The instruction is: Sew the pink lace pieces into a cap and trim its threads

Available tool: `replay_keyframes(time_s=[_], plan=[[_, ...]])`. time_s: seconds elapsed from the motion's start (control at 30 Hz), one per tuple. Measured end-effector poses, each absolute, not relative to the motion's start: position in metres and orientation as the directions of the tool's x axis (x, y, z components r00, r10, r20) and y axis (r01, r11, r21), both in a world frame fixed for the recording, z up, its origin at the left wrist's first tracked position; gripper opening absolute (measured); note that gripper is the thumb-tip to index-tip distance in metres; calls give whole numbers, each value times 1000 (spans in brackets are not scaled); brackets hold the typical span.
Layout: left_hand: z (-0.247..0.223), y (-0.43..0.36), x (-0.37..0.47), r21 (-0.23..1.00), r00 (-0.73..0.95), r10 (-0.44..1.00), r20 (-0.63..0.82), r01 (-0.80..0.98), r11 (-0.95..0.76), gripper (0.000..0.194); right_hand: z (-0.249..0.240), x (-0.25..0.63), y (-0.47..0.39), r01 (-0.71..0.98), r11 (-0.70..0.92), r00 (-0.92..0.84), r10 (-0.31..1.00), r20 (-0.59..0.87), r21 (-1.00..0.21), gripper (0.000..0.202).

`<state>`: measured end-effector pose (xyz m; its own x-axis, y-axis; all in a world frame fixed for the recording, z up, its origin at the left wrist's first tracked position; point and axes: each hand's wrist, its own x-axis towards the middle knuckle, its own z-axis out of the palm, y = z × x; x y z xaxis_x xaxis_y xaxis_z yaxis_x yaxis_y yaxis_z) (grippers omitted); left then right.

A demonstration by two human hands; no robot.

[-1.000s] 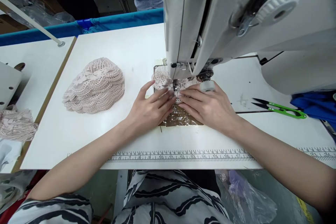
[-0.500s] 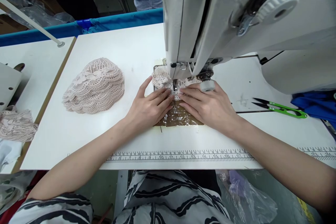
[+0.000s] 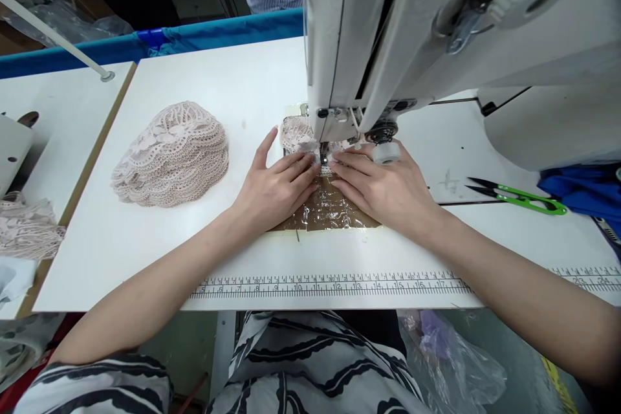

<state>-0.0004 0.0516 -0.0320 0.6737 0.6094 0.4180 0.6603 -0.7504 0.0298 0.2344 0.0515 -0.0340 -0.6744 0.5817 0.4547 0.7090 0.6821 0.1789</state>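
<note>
A piece of pale pink lace (image 3: 297, 134) lies under the presser foot (image 3: 324, 154) of a white sewing machine (image 3: 334, 32). My left hand (image 3: 276, 187) rests flat on the lace's left side, fingers stretched and thumb spread away. From the right, my right hand (image 3: 388, 184) lies flat with its fingertips on the lace beside the foot; part of it is hidden behind the machine's white knob. Below the fingertips shows a brown, shiny taped plate (image 3: 334, 207). The needle's tip is too small to make out.
A stack of pink lace pieces (image 3: 172, 158) sits on the left of the white table. Green-handled thread snips (image 3: 524, 197) and blue cloth (image 3: 577, 191) lie at the right. A printed ruler (image 3: 315, 286) runs along the front edge. More lace (image 3: 29, 229) lies far left.
The lace has moved slightly away from me under the foot, and less of its near edge shows. Both hands have moved slightly forward with it. The camera view has shifted a little.
</note>
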Motion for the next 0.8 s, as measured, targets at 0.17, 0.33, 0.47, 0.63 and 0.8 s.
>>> replay_keyframes(time_s=[0.17, 0.33, 0.47, 0.63, 0.8], plan=[[-34, 55, 0, 44, 663, 623, 415, 670, -741, 30, -36, 234, 53, 728, 646, -676, 622, 395, 229, 36], [-35, 56, 0, 12, 670, 617, 413, 673, -740, 31, -35, 233, 53, 736, 647, -667, 644, 375, 197, 36], [-34, 54, 0, 2, 675, 611, 415, 670, -742, 31, -35, 232, 53, 742, 649, -658, 660, 362, 167, 36], [-33, 59, -4, -2, 646, 629, 432, 699, -715, 33, -34, 231, 52, 744, 648, -657, 661, 362, 166, 38], [-29, 61, -10, -30, 625, 686, 373, 747, -664, 44, -32, 232, 53, 743, 647, -654, 647, 392, 172, 35]])
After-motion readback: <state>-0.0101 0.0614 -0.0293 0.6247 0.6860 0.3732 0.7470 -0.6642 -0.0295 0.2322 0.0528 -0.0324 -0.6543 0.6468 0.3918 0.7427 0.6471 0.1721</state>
